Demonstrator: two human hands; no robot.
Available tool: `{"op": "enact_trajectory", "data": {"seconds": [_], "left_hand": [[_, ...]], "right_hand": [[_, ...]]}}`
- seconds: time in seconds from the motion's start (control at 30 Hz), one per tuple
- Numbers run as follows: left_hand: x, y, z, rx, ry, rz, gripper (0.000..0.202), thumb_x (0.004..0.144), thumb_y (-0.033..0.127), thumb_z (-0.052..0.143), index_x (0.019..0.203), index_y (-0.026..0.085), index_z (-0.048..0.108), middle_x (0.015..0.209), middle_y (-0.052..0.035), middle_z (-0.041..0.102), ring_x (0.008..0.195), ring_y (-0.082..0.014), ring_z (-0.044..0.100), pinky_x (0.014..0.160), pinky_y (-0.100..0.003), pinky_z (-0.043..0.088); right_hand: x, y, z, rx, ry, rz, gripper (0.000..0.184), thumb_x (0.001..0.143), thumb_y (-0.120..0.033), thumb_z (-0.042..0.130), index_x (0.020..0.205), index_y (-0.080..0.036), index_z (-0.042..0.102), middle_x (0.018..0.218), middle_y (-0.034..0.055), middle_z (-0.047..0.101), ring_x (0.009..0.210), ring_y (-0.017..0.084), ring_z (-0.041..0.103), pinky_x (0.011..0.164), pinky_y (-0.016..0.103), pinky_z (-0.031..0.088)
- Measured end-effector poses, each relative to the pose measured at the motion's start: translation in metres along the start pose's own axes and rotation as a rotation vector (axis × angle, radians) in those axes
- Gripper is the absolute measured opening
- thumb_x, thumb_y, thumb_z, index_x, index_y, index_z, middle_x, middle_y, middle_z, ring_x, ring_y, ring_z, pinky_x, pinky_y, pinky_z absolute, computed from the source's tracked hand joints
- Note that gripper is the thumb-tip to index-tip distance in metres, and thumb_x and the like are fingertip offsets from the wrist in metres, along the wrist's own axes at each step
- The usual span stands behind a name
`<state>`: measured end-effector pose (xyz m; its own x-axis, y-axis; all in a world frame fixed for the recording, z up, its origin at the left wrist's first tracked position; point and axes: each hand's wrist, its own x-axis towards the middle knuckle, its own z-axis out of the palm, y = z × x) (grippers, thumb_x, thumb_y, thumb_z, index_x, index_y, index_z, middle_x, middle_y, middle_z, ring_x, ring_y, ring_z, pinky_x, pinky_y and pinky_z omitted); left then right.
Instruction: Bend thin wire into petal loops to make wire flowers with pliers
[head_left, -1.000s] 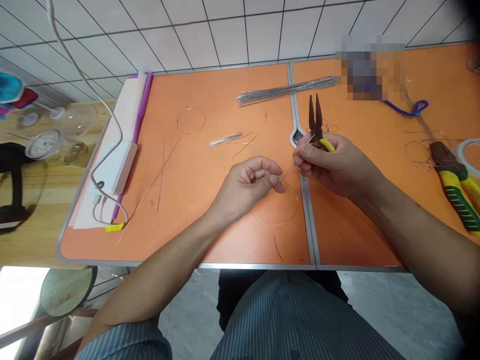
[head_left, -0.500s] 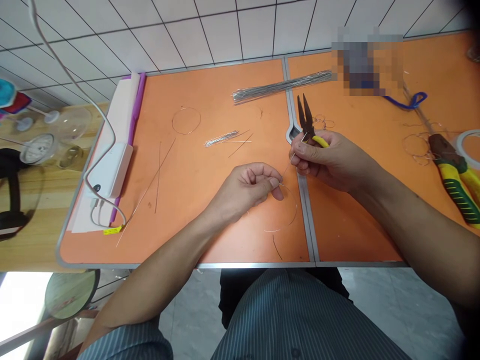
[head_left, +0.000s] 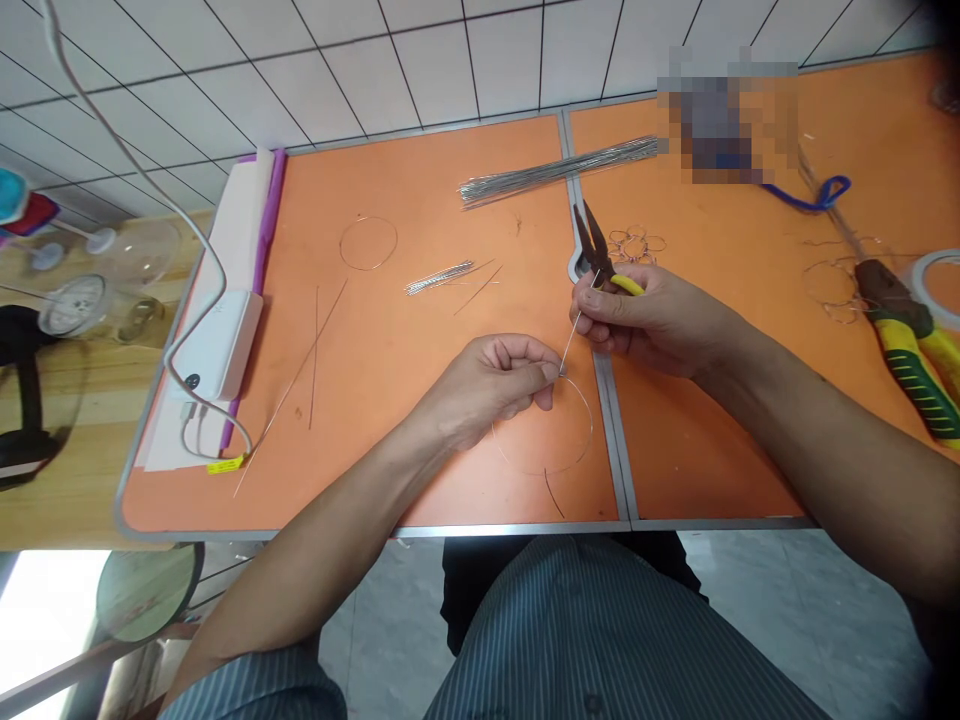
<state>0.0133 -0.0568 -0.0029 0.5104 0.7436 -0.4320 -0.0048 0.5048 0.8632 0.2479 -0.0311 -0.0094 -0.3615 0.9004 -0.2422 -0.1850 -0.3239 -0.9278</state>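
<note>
My left hand is closed, pinching a thin wire ring between thumb and fingertips. The loop hangs below the pinch, over the orange tabletop. A straight length of wire runs up from the pinch to my right hand, whose thumb and fingers also grip it. That hand is wrapped round needle-nose pliers with yellow handles. Their dark jaws point up and away, slightly parted, with nothing seen between the tips. My palm hides most of the handles.
Behind my hands lie a short bundle of wires and a long bundle. Another wire ring rests at the left. Small wire loops lie beyond the right hand. Larger pliers and a tape roll are at far right.
My right hand and the pliers have shifted a little left. The straight wire between the hands and the loop below show more plainly. My left hand keeps its pinch.
</note>
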Motion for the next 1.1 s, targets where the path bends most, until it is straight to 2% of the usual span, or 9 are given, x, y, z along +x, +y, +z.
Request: {"op": "enact_trajectory", "data": {"seconds": [0.37,0.53,0.77,1.1], "left_hand": [[0.000,0.000,0.004,-0.048,0.040,-0.051,0.009,0.079,0.020,0.085,0.080,0.017,0.077,0.051,0.0071,0.050,0.044,-0.0048,0.032,0.044,-0.024,0.016],[0.000,-0.001,0.004,-0.053,0.058,-0.049,0.013,0.076,0.020,0.088,0.081,0.017,0.077,0.053,0.0074,0.051,0.046,-0.0045,0.031,0.045,-0.024,0.016],[0.003,-0.006,-0.001,-0.061,0.005,-0.008,0.022,0.081,0.032,0.093,0.089,0.017,0.078,0.057,0.0056,0.055,0.049,-0.0061,0.037,0.046,-0.024,0.018],[0.001,-0.005,-0.001,-0.044,-0.044,0.013,0.021,0.086,0.032,0.091,0.092,0.016,0.079,0.061,0.0046,0.056,0.052,-0.0065,0.040,0.049,-0.024,0.022]], "right_hand": [[-0.002,0.003,0.009,0.103,-0.003,0.072,0.053,0.065,-0.046,0.114,0.082,-0.019,0.071,0.079,0.0010,0.069,0.068,0.010,0.052,0.053,0.022,0.044],[-0.005,0.005,0.013,0.104,0.005,0.029,0.050,0.071,-0.046,0.111,0.085,-0.021,0.070,0.085,0.0018,0.073,0.068,0.010,0.051,0.055,0.024,0.044],[-0.004,0.006,0.014,0.024,0.002,-0.068,0.048,0.076,-0.050,0.108,0.087,-0.023,0.069,0.083,0.0010,0.075,0.065,0.011,0.052,0.054,0.026,0.043],[-0.003,0.006,0.010,0.054,-0.012,-0.020,0.048,0.075,-0.047,0.109,0.086,-0.022,0.070,0.081,0.0008,0.075,0.066,0.011,0.052,0.055,0.024,0.044]]}}
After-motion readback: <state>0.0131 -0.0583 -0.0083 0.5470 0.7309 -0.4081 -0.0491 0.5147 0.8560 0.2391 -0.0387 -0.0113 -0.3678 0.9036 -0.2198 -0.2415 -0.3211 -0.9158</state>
